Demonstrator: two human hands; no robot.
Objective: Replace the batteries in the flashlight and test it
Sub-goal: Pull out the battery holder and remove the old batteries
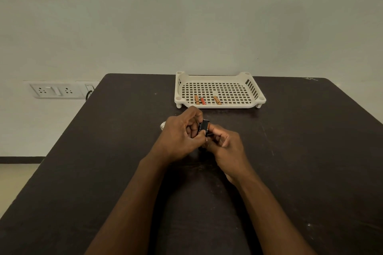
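Note:
Both hands meet over the middle of the dark table [290,151]. My left hand [180,136] and my right hand [226,145] together grip a small black part [204,126], seemingly the flashlight's battery holder; most of it is hidden by fingers. A pale object [163,125] peeks out behind my left hand; I cannot tell what it is. Three small batteries lie in the cream tray [219,105]: two orange-brown ones [196,99] [217,100] and a red one [203,100].
The perforated cream tray stands at the table's far edge, against the wall. A socket panel [60,89] with a plugged cable sits on the wall at the left. The table's left edge drops to the floor.

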